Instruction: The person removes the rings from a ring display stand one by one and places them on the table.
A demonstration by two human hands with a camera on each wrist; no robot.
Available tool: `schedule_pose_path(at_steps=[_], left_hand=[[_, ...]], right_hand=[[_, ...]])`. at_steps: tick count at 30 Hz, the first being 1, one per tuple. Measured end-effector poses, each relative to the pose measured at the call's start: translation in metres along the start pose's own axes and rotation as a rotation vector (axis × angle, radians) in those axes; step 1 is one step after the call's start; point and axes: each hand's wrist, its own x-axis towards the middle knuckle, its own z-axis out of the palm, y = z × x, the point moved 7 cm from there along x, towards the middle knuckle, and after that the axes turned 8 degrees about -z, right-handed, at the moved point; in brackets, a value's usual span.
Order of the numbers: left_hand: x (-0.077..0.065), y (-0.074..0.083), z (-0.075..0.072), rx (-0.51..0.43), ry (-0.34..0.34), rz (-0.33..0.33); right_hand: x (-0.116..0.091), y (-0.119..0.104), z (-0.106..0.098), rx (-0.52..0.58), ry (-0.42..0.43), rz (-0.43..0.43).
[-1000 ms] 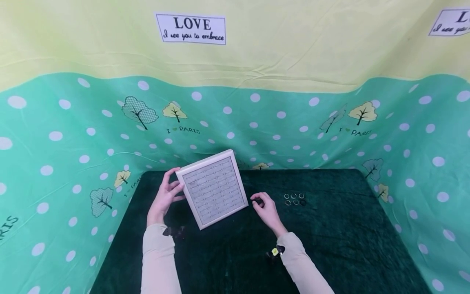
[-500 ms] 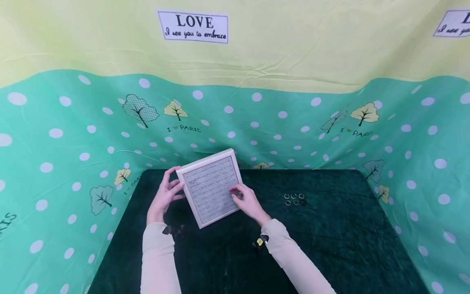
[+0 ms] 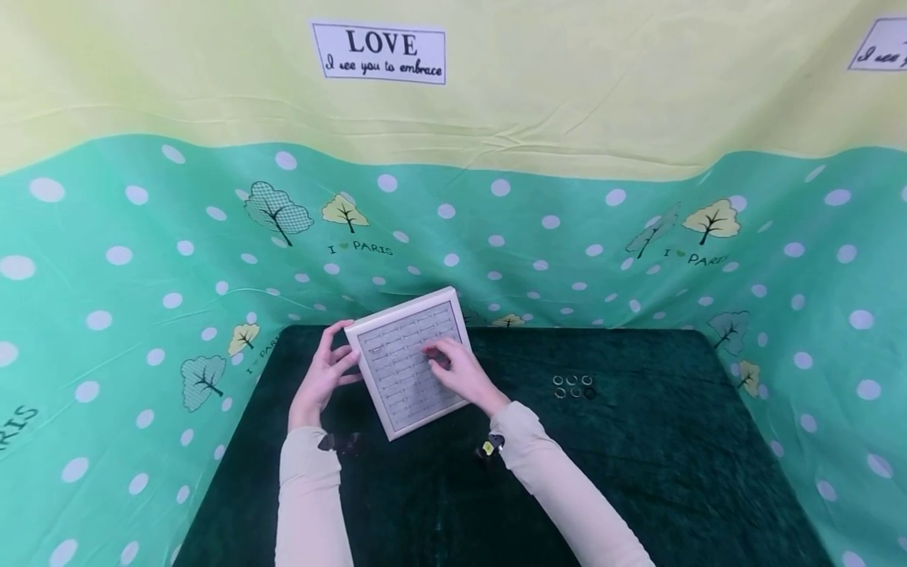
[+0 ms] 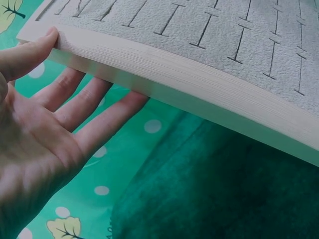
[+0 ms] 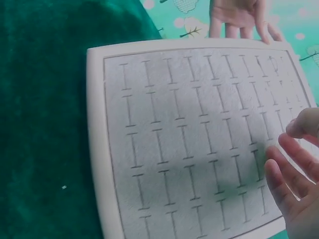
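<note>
A square ring display tray (image 3: 407,402), pale-framed with a grey slotted pad, tilts up toward me. My left hand (image 3: 319,386) grips its left edge; in the left wrist view the thumb (image 4: 35,55) lies on the frame and the fingers (image 4: 112,119) are underneath. Over the pad hovers my right hand (image 3: 460,374), its fingers bent and the thumb near the index finger. Whether a ring is between those fingertips is hidden. One thin ring (image 5: 274,65) appears seated in a slot near the pad's far corner, close to the left hand.
Several small rings (image 3: 572,380) lie in two rows on the dark green velvet table (image 3: 659,457), right of the tray. A green and yellow printed curtain (image 3: 538,236) surrounds the back and sides. A tiny white speck (image 5: 64,187) is on the velvet.
My right hand has moved left and upward, from beside the tray's right edge to above the middle of its pad. The left hand and tray stay nearly still.
</note>
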Motion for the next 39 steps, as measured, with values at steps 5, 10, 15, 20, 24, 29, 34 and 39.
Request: schedule_pose_path(at_steps=[5, 10, 15, 20, 24, 29, 34, 39], left_hand=[[0.000, 0.000, 0.000, -0.007, 0.004, 0.006], [-0.001, -0.001, -0.002, -0.010, 0.014, 0.006], [-0.002, 0.002, 0.002, -0.043, 0.006, -0.023], [-0.003, 0.004, 0.003, -0.054, -0.002, -0.027], [-0.001, 0.002, 0.002, -0.037, 0.004, -0.023], [0.000, 0.000, 0.002, -0.025, -0.006, -0.001], [0.000, 0.000, 0.002, -0.033, -0.007, -0.006], [-0.003, 0.005, 0.003, -0.049, -0.011, -0.022]], right_hand=[[0.011, -0.009, 0.003, -0.011, -0.001, -0.039], [0.023, -0.020, 0.013, 0.005, -0.022, -0.042], [0.034, -0.032, 0.024, 0.044, -0.056, -0.059], [0.042, -0.042, 0.034, 0.042, -0.069, -0.063], [0.046, -0.047, 0.039, -0.032, -0.067, -0.051], [0.049, -0.046, 0.044, -0.125, -0.027, -0.019], [0.051, -0.045, 0.047, -0.163, 0.043, 0.005], [0.052, -0.047, 0.050, -0.219, 0.126, 0.018]])
